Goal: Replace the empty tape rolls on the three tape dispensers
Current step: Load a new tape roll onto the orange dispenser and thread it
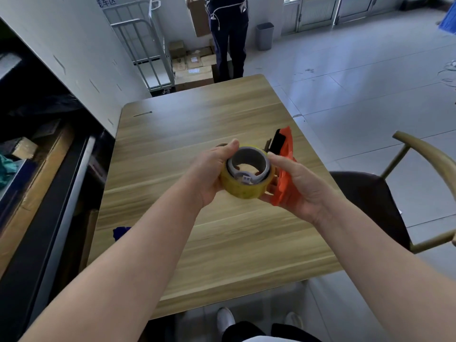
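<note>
Tape roll (246,191) fills left fingers (231,145), dispenser (284,191) right fingers (281,162).

Far wall sign (106,1): blue characters "车区"; the character before them is cut off at the picture's top edge.
Cardboard boxes (193,75), far: labels too small to read.

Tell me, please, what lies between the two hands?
Head view: the tape roll, gripped by the left hand, and the dispenser, held in the right hand.
</note>
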Demonstrator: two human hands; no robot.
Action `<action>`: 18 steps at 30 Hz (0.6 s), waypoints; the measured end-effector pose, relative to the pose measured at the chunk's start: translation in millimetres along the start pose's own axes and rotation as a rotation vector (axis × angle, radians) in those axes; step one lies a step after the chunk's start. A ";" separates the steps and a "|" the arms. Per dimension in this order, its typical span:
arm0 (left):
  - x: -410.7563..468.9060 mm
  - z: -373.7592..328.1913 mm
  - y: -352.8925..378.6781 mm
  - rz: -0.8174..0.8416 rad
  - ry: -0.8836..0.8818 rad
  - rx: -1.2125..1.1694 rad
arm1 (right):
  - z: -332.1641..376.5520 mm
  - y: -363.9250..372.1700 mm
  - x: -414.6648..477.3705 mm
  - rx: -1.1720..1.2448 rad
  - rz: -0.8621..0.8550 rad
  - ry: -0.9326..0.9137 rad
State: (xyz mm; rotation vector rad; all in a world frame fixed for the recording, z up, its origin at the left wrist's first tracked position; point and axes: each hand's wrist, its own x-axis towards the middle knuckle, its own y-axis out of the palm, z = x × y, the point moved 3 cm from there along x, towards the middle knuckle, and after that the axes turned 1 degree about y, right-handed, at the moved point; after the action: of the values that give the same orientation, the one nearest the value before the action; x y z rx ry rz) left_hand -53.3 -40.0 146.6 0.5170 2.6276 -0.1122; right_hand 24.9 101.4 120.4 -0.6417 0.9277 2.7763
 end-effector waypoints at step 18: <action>-8.5 -11.5 -3.3 -0.129 0.219 0.226 | -6.6 4.6 1.5 0.207 0.133 0.058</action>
State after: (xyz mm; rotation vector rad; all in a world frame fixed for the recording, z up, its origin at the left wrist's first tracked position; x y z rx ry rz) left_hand -52.4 -44.0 160.7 0.4562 2.8806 -0.4188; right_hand 24.7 93.7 117.5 -0.6522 1.2929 2.7345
